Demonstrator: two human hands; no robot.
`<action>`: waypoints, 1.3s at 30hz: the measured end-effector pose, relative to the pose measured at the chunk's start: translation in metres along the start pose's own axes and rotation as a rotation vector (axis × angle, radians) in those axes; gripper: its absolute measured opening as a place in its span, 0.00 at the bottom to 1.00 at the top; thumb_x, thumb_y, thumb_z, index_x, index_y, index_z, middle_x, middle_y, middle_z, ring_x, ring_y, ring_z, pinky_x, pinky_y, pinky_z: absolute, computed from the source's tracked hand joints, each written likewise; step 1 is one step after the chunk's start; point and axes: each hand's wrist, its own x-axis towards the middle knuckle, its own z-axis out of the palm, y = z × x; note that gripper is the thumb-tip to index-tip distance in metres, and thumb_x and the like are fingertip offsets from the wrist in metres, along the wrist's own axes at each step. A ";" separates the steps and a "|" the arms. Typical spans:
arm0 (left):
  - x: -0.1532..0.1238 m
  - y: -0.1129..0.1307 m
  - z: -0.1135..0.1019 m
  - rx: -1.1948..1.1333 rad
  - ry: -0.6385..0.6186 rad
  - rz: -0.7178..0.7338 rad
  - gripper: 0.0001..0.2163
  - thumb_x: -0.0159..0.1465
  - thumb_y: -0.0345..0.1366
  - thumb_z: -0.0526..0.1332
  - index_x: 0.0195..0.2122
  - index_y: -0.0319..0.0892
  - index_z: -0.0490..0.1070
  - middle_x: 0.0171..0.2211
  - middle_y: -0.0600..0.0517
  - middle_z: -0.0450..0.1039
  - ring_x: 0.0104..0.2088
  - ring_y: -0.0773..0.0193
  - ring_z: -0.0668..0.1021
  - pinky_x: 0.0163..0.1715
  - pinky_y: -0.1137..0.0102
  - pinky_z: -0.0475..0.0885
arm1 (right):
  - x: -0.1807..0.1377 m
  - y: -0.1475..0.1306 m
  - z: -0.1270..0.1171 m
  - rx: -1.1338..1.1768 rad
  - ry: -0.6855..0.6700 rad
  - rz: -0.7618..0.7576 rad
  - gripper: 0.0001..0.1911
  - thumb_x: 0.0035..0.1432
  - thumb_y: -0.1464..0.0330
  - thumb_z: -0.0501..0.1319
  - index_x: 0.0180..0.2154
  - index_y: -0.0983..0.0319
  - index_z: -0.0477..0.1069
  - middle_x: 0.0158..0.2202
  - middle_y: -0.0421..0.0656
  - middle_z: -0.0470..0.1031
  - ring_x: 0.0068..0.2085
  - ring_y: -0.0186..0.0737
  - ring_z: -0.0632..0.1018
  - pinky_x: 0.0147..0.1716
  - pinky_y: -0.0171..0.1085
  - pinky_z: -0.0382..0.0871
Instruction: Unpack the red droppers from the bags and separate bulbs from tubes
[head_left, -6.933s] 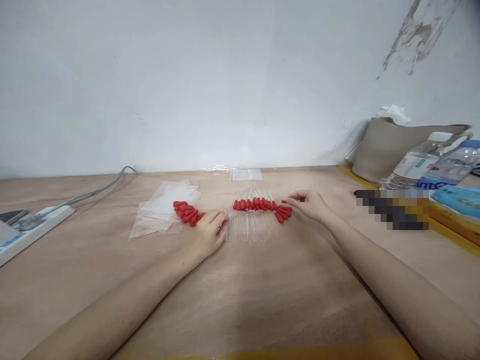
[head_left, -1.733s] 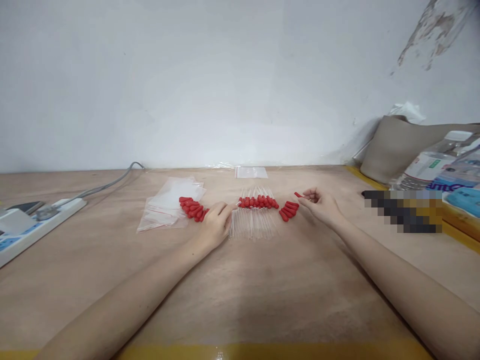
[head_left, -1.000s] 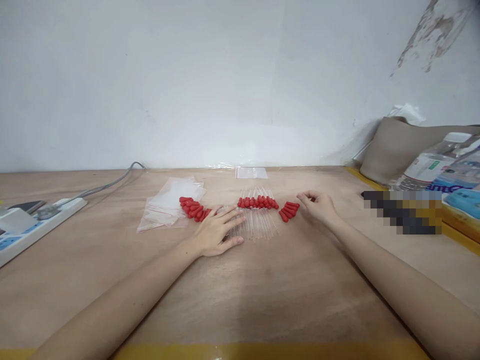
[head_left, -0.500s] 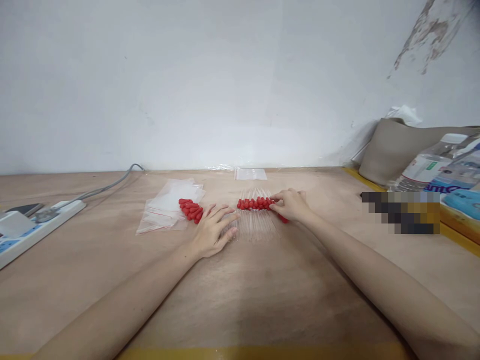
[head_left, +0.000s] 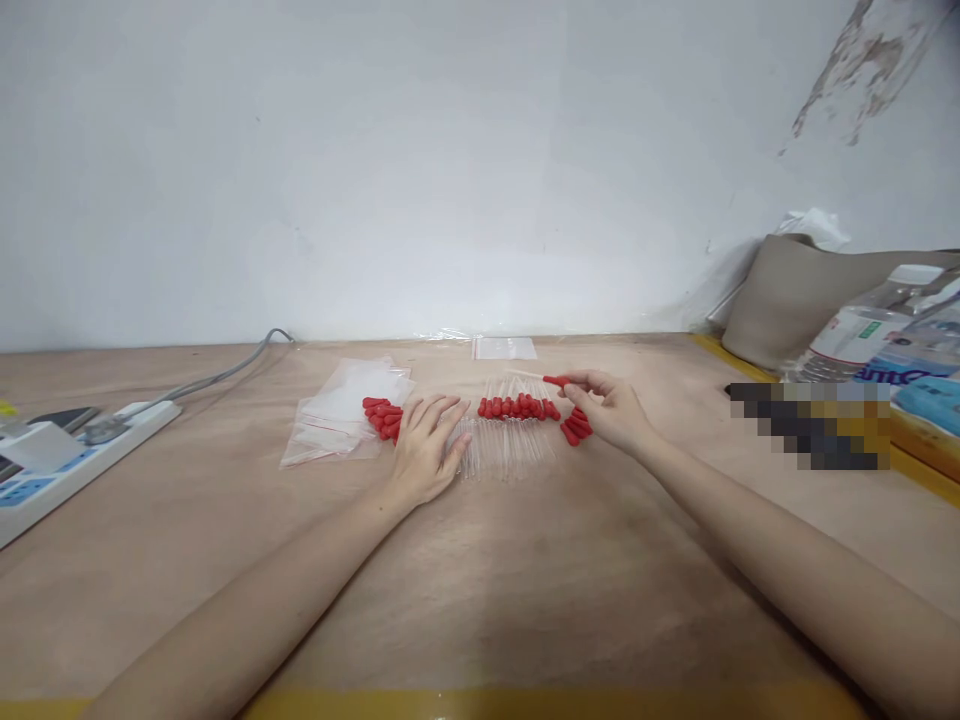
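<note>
A row of clear glass droppers with red rubber bulbs lies across the middle of the wooden table. My left hand rests flat with fingers stretched out over the left end of the loose glass tubes. My right hand pinches one dropper by its red bulb, raised a little above the row with its glass tip pointing left. Loose red bulbs lie in a heap left of my left hand, and a smaller heap of red bulbs sits under my right hand.
Clear zip bags lie left of the bulbs and another small bag sits by the wall. A white power strip with a grey cable is at far left. A beige pouch and water bottles stand at right.
My right hand reached into the row of droppers and has lifted one out by its bulb. My left hand went from pinching to lying flat on the tubes.
</note>
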 end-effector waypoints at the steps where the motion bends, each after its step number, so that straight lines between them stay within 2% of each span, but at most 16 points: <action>1: 0.003 0.003 0.000 0.021 0.031 0.015 0.18 0.62 0.36 0.52 0.53 0.42 0.60 0.49 0.45 0.66 0.52 0.56 0.64 0.53 0.57 0.56 | -0.007 -0.001 0.000 0.028 -0.045 -0.062 0.16 0.51 0.61 0.56 0.40 0.61 0.73 0.35 0.44 0.75 0.36 0.38 0.74 0.35 0.36 0.67; 3: 0.008 0.009 -0.001 0.054 0.062 0.068 0.19 0.62 0.35 0.53 0.55 0.43 0.59 0.51 0.45 0.65 0.53 0.56 0.64 0.54 0.56 0.53 | -0.021 -0.004 0.002 0.105 -0.144 -0.132 0.15 0.52 0.61 0.57 0.40 0.60 0.72 0.36 0.44 0.75 0.38 0.39 0.74 0.39 0.38 0.67; 6: 0.010 0.016 0.000 0.056 0.054 0.170 0.18 0.62 0.37 0.55 0.54 0.45 0.60 0.49 0.47 0.67 0.51 0.57 0.67 0.53 0.57 0.54 | -0.038 -0.010 0.012 0.221 -0.252 -0.157 0.15 0.53 0.61 0.57 0.41 0.59 0.72 0.38 0.44 0.75 0.39 0.39 0.74 0.41 0.40 0.67; 9: 0.006 0.016 0.005 0.009 0.066 0.224 0.13 0.62 0.36 0.55 0.48 0.48 0.66 0.39 0.50 0.72 0.38 0.65 0.73 0.43 0.65 0.62 | -0.046 -0.018 0.019 0.232 -0.310 -0.187 0.15 0.54 0.60 0.56 0.40 0.59 0.72 0.38 0.44 0.75 0.39 0.39 0.74 0.41 0.40 0.66; 12: 0.002 0.013 0.009 -0.001 0.067 0.215 0.09 0.63 0.34 0.54 0.42 0.48 0.69 0.30 0.53 0.71 0.29 0.70 0.71 0.34 0.69 0.61 | -0.047 -0.025 0.020 0.102 -0.349 -0.229 0.15 0.53 0.58 0.57 0.39 0.58 0.72 0.36 0.43 0.75 0.39 0.39 0.73 0.41 0.41 0.64; 17: 0.002 0.014 0.012 0.025 0.034 0.218 0.07 0.64 0.34 0.53 0.38 0.44 0.70 0.35 0.51 0.73 0.33 0.68 0.72 0.34 0.68 0.58 | -0.043 -0.036 0.027 -0.338 -0.276 -0.431 0.14 0.52 0.56 0.58 0.37 0.55 0.73 0.34 0.41 0.76 0.37 0.40 0.70 0.43 0.45 0.52; 20: 0.002 0.015 0.012 0.074 -0.026 0.220 0.08 0.64 0.34 0.51 0.40 0.44 0.70 0.35 0.51 0.74 0.35 0.66 0.72 0.34 0.67 0.56 | -0.041 -0.035 0.039 -0.516 -0.213 -0.553 0.13 0.57 0.58 0.54 0.38 0.55 0.73 0.31 0.41 0.76 0.35 0.38 0.69 0.40 0.42 0.49; 23: 0.002 0.017 0.012 0.126 -0.086 0.217 0.09 0.65 0.34 0.50 0.37 0.44 0.70 0.32 0.52 0.74 0.33 0.65 0.72 0.35 0.65 0.55 | -0.040 -0.031 0.048 -0.638 -0.181 -0.633 0.13 0.58 0.60 0.54 0.32 0.56 0.75 0.27 0.41 0.75 0.33 0.37 0.67 0.38 0.42 0.47; 33: 0.005 0.027 0.003 0.116 -0.118 0.108 0.10 0.63 0.33 0.49 0.30 0.42 0.69 0.27 0.52 0.72 0.32 0.62 0.71 0.39 0.60 0.54 | -0.047 -0.028 0.047 -0.715 -0.024 -0.757 0.14 0.60 0.64 0.52 0.27 0.57 0.72 0.22 0.37 0.72 0.33 0.35 0.65 0.44 0.45 0.43; 39: 0.007 0.028 -0.002 0.085 -0.162 0.072 0.10 0.63 0.32 0.48 0.29 0.42 0.68 0.27 0.52 0.73 0.34 0.61 0.70 0.42 0.57 0.53 | -0.050 -0.019 0.045 -0.682 -0.033 -0.755 0.13 0.61 0.69 0.49 0.34 0.52 0.71 0.27 0.36 0.75 0.37 0.36 0.70 0.43 0.44 0.44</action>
